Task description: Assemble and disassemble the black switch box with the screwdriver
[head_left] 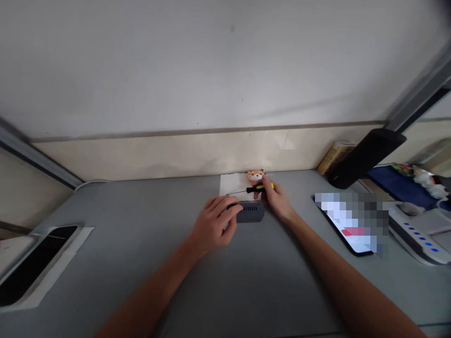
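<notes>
A screwdriver (251,189) with a black and yellow handle is held in my right hand (276,199), its thin shaft pointing left over a sheet of white paper (230,182). My left hand (214,224) has its fingers curled over the left end of a dark grey slotted case (252,216), which lies flat on the grey table in front of the paper. The hand covers that end of the case. Just behind my right hand sits a small orange and white animal-faced item (255,175), partly on the paper.
To the right are a lit phone (343,227), a white device with blue marks (419,239), a black cylinder (366,158) and a book (333,158). A dark-screened phone-like device (42,260) lies at left on white paper. A wall rises behind the table.
</notes>
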`<state>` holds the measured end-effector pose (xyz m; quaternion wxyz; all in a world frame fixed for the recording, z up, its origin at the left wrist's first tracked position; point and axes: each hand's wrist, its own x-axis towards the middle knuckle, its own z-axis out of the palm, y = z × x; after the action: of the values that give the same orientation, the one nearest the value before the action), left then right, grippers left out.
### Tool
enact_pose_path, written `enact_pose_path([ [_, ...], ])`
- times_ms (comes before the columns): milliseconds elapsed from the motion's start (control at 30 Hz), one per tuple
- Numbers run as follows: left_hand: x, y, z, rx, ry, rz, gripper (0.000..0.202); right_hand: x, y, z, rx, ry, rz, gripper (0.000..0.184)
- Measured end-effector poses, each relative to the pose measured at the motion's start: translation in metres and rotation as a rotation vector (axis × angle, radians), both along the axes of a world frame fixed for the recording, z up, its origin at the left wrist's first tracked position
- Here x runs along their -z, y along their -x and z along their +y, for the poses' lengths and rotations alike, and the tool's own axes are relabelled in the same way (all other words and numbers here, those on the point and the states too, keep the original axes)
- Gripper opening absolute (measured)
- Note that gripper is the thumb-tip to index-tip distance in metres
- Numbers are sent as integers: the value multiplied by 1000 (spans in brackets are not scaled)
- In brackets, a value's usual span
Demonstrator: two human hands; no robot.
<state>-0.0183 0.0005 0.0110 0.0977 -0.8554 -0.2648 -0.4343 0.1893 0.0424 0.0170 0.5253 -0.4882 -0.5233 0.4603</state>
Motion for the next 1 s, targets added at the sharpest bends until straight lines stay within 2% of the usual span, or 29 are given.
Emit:
enact_pose_path([
  [133,1,-3,0,13,-1,24,28,-1,-2,1,31,15,37,71],
  [333,-2,7,6,-59,2,13,27,-7,-13,5,126,79,294,65],
  [500,-2,5,3,-104,29,32,26,-13,-21,7,127,122,419,58],
  [867,0,0,-1,-105,76,61,33,-14,-20,6,114,116,387,61],
  [1000,1,0,-1,-93,44,67,35,-12,-21,8,126,117,386,63],
])
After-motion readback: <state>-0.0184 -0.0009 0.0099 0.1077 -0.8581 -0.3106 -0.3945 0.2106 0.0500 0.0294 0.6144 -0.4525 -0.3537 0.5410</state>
